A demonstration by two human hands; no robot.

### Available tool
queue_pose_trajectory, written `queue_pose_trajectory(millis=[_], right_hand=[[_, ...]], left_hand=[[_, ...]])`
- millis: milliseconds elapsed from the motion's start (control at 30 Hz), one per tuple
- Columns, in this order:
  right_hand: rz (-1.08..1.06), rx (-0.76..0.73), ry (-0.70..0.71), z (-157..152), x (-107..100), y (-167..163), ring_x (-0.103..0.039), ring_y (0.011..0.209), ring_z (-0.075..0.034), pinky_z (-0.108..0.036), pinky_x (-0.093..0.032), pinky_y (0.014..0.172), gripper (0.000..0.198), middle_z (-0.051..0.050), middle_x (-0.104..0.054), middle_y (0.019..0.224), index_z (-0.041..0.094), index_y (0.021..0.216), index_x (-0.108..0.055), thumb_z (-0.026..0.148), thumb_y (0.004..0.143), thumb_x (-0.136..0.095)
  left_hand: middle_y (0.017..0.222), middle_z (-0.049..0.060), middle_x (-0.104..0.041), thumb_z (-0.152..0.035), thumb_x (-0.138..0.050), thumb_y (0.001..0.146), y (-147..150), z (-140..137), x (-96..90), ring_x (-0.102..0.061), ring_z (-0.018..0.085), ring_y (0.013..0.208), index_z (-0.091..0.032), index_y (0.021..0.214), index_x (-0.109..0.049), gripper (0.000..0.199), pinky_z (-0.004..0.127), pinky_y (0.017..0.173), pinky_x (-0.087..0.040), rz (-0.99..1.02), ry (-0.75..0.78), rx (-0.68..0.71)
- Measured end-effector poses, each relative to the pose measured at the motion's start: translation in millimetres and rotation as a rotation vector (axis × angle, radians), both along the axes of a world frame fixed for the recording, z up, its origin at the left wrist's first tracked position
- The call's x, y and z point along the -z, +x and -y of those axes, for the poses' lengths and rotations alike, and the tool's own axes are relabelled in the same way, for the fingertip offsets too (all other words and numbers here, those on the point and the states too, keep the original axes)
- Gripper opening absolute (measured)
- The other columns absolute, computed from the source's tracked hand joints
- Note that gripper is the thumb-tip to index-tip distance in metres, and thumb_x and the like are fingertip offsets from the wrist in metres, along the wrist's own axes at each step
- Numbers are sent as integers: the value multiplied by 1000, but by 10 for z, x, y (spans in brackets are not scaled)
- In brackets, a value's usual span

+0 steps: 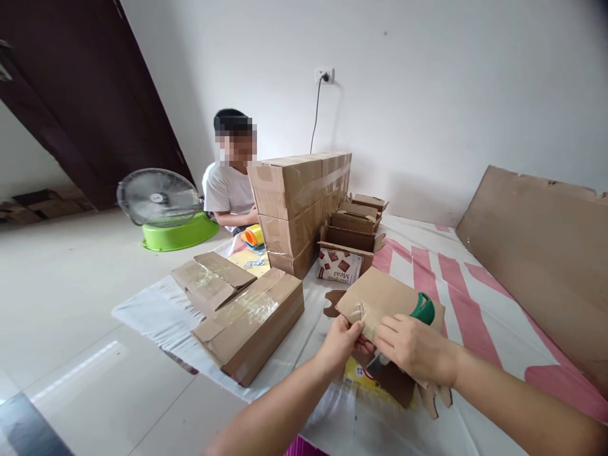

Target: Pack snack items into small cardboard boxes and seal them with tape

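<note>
A small cardboard box [387, 292] with clear tape on its side is tilted in front of me. My left hand [342, 339] pinches its near left corner, thumb on top and fingers under the edge. My right hand [412, 347] is closed around a pair of scissors with a green handle [424, 308]. The handle sticks up behind the knuckles, and a metal blade shows below the fingers, pointing down and left. The right fingertips rest close to the taped edge. Loose flaps hang under the box, above a yellow printed packet [363, 373].
Taped boxes [299, 212] are stacked ahead, beside a row of open boxes [351, 239] and a printed pouch [339, 265]. Two closed boxes [259, 310] lie left. A person [228, 190] sits behind the stack, near a fan [159, 197]. A large cardboard sheet [536, 253] stands right.
</note>
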State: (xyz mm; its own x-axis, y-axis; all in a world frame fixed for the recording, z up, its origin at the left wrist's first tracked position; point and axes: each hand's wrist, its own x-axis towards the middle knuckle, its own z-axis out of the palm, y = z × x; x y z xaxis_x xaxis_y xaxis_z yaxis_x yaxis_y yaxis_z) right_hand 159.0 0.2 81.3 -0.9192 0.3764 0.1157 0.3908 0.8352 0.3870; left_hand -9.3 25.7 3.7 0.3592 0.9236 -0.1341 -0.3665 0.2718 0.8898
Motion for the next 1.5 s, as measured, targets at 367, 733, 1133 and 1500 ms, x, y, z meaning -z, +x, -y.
queue_pose_trajectory(millis=[367, 733, 1133, 1500], right_hand=[[-408, 546, -503, -238, -333, 79, -54, 74, -14, -27, -39, 66, 15, -3, -58, 84, 18, 79, -56, 21, 91, -48], [-362, 467, -304, 338, -86, 211, -57, 72, -17, -28, -36, 61, 37, 0, -64, 79, 24, 106, -63, 6, 74, -60], [-194, 158, 72, 283, 21, 81, -52, 72, -19, -32, -35, 60, 25, -8, -64, 83, 13, 98, -62, 4, 82, -44], [60, -24, 204, 159, 34, -71, -47, 62, -18, -34, -26, 55, 20, -5, -57, 67, 15, 73, -59, 6, 84, -45]], left_hand=[[51, 4, -63, -54, -74, 65, 47, 51, 45, -60, 14, 44, -14, 79, -56, 46, 22, 45, -46, 1, -21, 89], [53, 3, -62, -48, -70, 68, 35, -14, 14, -59, 12, 46, -14, 79, -51, 41, 20, 47, -46, 51, -85, 15], [65, 0, -64, -43, -65, 72, 119, 71, -6, -63, 14, 46, -17, 103, -42, 47, 23, 46, -51, 135, -136, -28], [62, -1, -62, -47, -68, 72, 106, 112, -16, -58, 11, 44, -15, 102, -46, 49, 20, 45, -47, 135, -110, 18]])
